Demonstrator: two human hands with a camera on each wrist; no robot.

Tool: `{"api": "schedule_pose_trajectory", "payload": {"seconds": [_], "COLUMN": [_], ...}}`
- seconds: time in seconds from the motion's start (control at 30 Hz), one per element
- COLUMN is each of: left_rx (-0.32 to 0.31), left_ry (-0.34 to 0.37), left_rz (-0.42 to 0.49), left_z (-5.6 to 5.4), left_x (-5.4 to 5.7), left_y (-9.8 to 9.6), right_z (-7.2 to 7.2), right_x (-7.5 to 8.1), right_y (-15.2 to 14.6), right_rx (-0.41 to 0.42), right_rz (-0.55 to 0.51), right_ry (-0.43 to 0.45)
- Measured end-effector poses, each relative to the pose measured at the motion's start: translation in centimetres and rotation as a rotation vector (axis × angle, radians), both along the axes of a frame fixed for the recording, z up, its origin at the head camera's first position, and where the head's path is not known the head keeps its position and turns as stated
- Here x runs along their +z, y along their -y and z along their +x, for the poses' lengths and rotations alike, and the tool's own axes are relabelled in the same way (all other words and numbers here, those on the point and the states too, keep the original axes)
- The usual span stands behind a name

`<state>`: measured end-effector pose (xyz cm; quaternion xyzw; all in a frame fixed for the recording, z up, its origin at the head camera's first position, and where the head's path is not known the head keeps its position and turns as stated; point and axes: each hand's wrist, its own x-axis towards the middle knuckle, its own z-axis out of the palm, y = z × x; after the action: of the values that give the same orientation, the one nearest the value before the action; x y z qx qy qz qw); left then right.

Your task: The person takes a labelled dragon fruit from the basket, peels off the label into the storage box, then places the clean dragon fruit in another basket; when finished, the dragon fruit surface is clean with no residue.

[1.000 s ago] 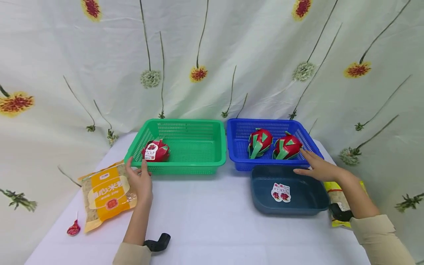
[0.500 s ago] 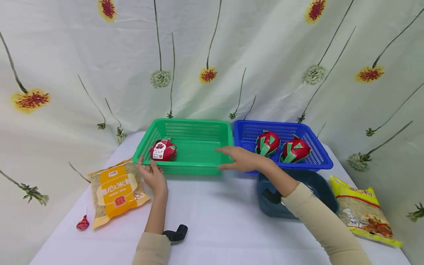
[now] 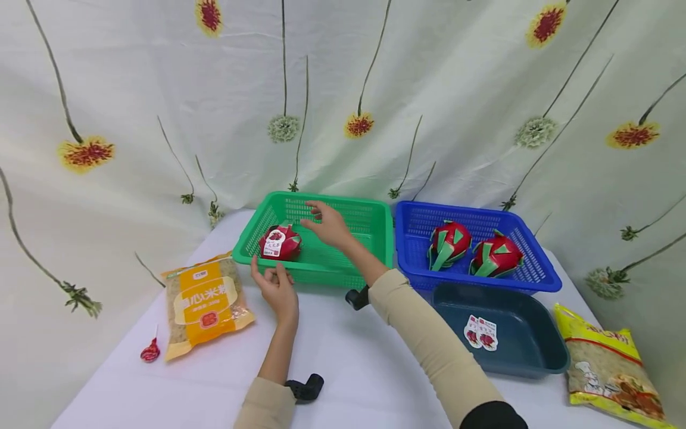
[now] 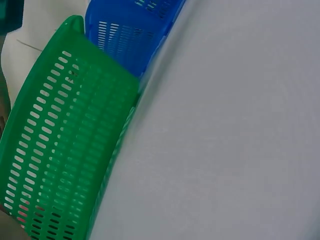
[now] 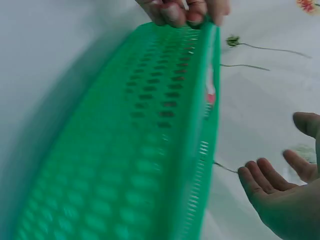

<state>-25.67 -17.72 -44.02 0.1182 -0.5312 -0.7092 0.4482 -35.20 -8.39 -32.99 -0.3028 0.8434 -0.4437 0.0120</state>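
Observation:
A red dragon fruit with green scales and a white label lies at the left end of the green basket. My left hand grips the basket's front rim near its left corner; in the right wrist view the fingers of this hand curl at the rim. My right hand hovers over the green basket, just right of the fruit, with fingers spread and nothing in them. In the right wrist view, the right hand's palm shows beside the basket. The left wrist view shows mostly the basket's perforated wall.
Right of the green basket stands a blue basket holding two more dragon fruits. Before it is a dark blue bin with fruit-printed stickers. Food bags lie left and right; a red lollipop lies far left.
My right hand has swept left from the blue basket to above the green basket. The left hand has come to the green basket's rim. The whole scene has shifted right in the head view.

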Motion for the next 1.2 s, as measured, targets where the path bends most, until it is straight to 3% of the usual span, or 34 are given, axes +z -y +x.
{"api": "schedule_pose_trajectory", "payload": {"seconds": [0.2, 0.37, 0.53, 0.7, 1.07, 1.2], "left_rx": [0.048, 0.035, 0.051, 0.044, 0.079, 0.084], "left_ry": [-0.019, -0.063, -0.033, -0.032, -0.002, -0.007], "left_rz": [-0.057, -0.081, -0.111, -0.111, -0.164, -0.180], "left_z": [-0.2, 0.6, 1.3, 1.4, 1.6, 1.6], "left_x": [-0.7, 0.6, 1.3, 1.1, 1.5, 1.6], "left_y": [-0.6, -1.0, -1.1, -1.0, -1.3, -1.2], "right_z": [-1.3, -2.3, -2.8, -2.8, -2.6, -3.6], "right_x": [-2.3, -3.7, -5.1, -5.9, -6.5, -6.4], "right_y": [3.7, 5.1, 5.2, 5.4, 5.4, 4.4], "right_rx": [-0.044, 0.021, 0.125, 0.192, 0.197, 0.282], "right_rz": [-0.025, 0.109, 0.217, 0.189, 0.107, 0.054], "right_ry": [0.034, 0.017, 0.088, 0.187, 0.246, 0.302]}}
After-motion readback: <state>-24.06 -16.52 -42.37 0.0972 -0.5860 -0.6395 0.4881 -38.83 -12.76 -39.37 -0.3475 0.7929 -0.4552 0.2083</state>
